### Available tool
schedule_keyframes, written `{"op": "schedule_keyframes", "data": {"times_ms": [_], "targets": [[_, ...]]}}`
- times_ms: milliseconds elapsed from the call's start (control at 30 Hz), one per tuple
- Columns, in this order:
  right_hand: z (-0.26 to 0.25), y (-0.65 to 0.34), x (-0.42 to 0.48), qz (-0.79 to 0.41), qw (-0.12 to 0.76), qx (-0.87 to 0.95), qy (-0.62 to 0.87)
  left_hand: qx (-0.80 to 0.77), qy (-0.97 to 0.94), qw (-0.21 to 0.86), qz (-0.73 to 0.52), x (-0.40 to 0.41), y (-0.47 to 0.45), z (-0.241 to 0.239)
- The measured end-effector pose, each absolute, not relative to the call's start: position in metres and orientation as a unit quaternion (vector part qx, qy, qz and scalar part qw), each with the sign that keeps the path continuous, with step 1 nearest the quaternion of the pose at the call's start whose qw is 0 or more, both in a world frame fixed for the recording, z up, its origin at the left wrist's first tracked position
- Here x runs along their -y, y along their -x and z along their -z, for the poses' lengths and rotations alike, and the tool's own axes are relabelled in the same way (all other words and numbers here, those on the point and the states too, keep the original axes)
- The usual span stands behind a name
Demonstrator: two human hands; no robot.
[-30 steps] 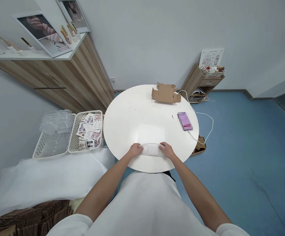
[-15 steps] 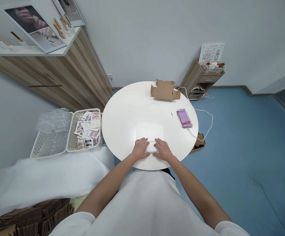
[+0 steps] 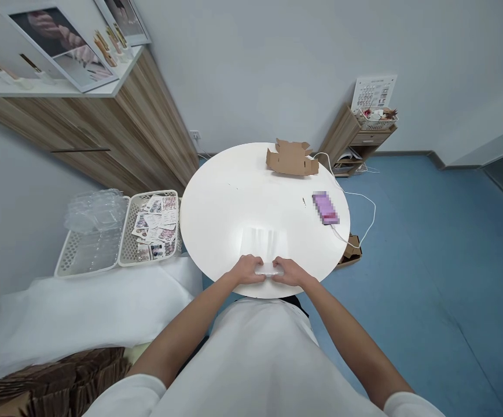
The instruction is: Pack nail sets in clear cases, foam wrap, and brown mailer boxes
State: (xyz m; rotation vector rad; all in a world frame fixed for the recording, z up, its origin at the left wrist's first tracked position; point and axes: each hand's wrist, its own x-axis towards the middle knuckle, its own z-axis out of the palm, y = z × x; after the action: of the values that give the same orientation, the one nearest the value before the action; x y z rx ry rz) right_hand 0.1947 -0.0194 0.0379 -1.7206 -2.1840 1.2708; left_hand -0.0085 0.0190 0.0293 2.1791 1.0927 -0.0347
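Note:
A white, partly see-through sheet (image 3: 263, 240) lies on the round white table (image 3: 216, 214), close to its near edge. Its far part shows upright ripples and glossy streaks. At the near end is a small, flat, whitish folded bundle (image 3: 269, 269); what is inside it cannot be made out. My left hand (image 3: 248, 270) grips the bundle's left end, with the thumb on the near side and the fingers on top. The right end is gripped the same way by my right hand (image 3: 290, 271), a short gap away.
At the table's back stands an opened cardboard box (image 3: 292, 159). A pixelated purple device (image 3: 325, 208) with a white cable lies at right. Left of the table are a basket of printed cards (image 3: 155, 226) and another of clear plastic pieces (image 3: 92, 252).
Both hands have drawn a little nearer to my body along with the bundle, their fingers curling more. Ripples now show in the sheet beyond them.

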Motion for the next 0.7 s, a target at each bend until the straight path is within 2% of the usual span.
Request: {"op": "schedule_keyframes", "data": {"times_ms": [267, 500, 633, 700], "targets": [[-0.04, -0.198, 0.001, -0.403, 0.103, 0.705, 0.574, -0.453, -0.818, 0.356, -0.01, -0.029, 0.014, -0.031], [-0.023, -0.201, -0.014, -0.419, 0.126, 0.619, 0.652, -0.544, -0.742, 0.387, -0.061, -0.047, 0.035, -0.017], [-0.007, -0.201, -0.013, -0.355, 0.145, 0.586, 0.714, -0.629, -0.685, 0.363, -0.052, -0.05, 0.035, -0.009], [0.002, -0.199, -0.006, -0.304, 0.167, 0.575, 0.741, -0.656, -0.682, 0.318, -0.064, -0.047, 0.031, -0.008]]}}
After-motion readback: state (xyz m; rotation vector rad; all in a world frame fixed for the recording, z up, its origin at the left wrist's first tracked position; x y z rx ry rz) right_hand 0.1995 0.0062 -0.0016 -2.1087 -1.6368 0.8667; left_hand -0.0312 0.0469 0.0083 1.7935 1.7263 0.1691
